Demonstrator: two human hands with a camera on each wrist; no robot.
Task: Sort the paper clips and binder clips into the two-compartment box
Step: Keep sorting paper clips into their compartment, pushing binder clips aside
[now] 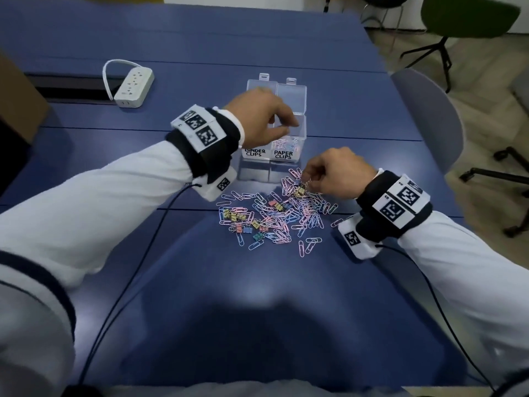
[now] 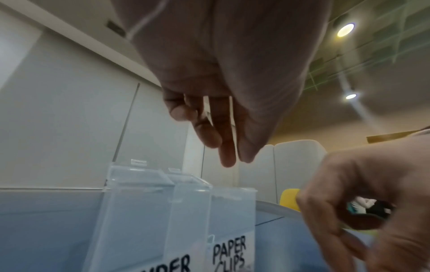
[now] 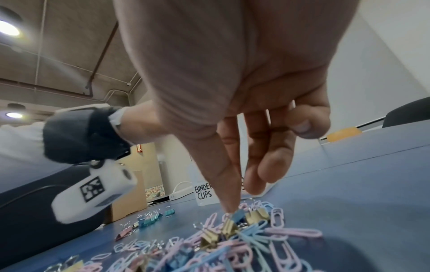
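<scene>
A clear two-compartment box [image 1: 302, 130] stands on the blue table [image 1: 257, 282] with both lids up, labelled BINDER CLIPS [image 1: 254, 152] on the left and PAPER CLIPS [image 1: 283, 154] on the right. Pastel paper clips [image 1: 286, 144] lie in the right compartment. My left hand [image 1: 282, 126] hovers over that compartment, fingers hanging loose [image 2: 228, 158] and holding nothing. A mixed pile of paper clips and small binder clips [image 1: 274, 213] spreads in front of the box. My right hand [image 1: 307, 181] is at the pile's far edge; its thumb and forefinger [image 3: 230, 211] pinch a binder clip among blue and gold ones [image 3: 239, 215].
A white power strip [image 1: 133, 87] lies at the back left, and a cardboard box [image 1: 17, 104] sits at the left edge. A grey chair [image 1: 429, 116] stands by the table's right side. Thin black cables [image 1: 137, 259] run from both wrists toward me.
</scene>
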